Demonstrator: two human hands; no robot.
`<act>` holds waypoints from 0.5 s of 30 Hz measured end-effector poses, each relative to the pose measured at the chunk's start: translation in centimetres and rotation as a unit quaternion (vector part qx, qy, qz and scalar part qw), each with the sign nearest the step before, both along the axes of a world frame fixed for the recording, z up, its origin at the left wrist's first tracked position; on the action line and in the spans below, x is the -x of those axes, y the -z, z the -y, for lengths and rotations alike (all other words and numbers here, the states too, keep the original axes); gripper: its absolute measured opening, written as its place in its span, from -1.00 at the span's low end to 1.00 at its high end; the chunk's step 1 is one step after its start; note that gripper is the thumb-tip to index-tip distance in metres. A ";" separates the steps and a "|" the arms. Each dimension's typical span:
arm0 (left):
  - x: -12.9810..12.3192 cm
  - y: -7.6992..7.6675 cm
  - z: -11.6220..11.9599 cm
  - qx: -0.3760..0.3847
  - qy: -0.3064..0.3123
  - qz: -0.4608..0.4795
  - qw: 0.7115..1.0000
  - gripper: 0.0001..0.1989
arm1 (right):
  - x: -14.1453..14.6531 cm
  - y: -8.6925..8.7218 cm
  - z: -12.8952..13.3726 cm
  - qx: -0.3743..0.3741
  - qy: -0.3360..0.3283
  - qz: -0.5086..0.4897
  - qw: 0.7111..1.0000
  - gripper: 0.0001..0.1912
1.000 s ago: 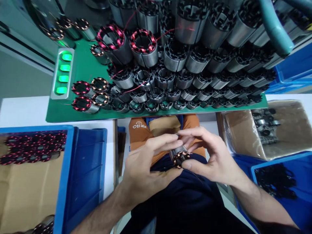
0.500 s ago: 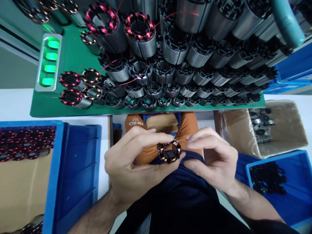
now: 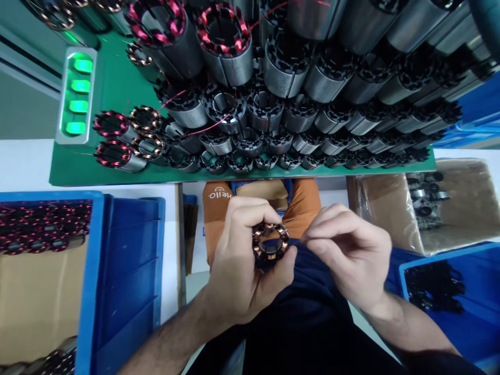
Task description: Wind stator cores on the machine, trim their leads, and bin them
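Note:
My left hand [image 3: 250, 260] is closed around a motor stator [image 3: 270, 255] with copper windings, held over my lap. Its open ring end faces up toward me, the thumb on the near right side and the fingers around the far side. A little to the right of the stator, my right hand [image 3: 349, 250] is closed in a pinch, thumb against fingertips. Whatever it pinches, if anything, is too small to make out. The two hands are apart.
A green board [image 3: 113, 67] bears rows of steel stators [image 3: 287, 67], some with red windings, and loose red wires. Left is a blue crate [image 3: 127, 271] of wound stators. At right stand a cardboard box [image 3: 464, 208] with metal parts and a blue bin [image 3: 476, 291] of black parts.
My left hand has turned more upright and its fingers have curled around the stator. My right hand has gone from fingers apart to a pinch and shifted slightly right. The view has shifted slightly.

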State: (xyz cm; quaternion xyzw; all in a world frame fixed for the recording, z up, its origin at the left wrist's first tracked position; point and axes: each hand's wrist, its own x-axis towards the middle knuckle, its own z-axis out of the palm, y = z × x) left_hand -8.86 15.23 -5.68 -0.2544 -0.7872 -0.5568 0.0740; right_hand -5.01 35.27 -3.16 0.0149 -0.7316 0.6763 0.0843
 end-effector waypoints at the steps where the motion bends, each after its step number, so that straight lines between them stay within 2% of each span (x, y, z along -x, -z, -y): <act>1: 0.1 0.1 0.0 0.008 -0.007 -0.017 1.000 -0.72 | -0.2 0.2 0.5 0.047 -0.004 0.039 0.998 -0.60; 3: 0.2 0.4 0.1 0.031 -0.019 -0.047 0.998 -0.76 | -0.6 1.0 1.3 0.129 -0.013 0.096 0.987 -0.58; 5: 0.2 0.8 0.1 0.056 -0.019 -0.061 0.996 -0.76 | -1.1 2.0 1.8 0.170 -0.007 0.121 0.978 -0.67; 7: 0.2 1.3 -0.1 0.081 -0.013 -0.071 0.994 -0.75 | -1.5 3.0 2.1 0.170 0.008 0.129 0.977 -0.77; 10: -0.1 1.8 -0.5 0.104 -0.036 -0.125 0.986 -0.84 | -2.0 3.9 2.1 0.154 0.016 0.130 0.979 -0.80; 12: -0.3 2.1 -0.7 0.111 -0.058 -0.166 0.978 -0.85 | -2.2 4.0 2.1 0.158 0.017 0.126 0.979 -0.79; 15: -0.5 2.3 -0.8 0.122 -0.056 -0.195 0.971 -0.80 | -2.0 3.6 2.0 0.168 0.020 0.127 0.977 -0.82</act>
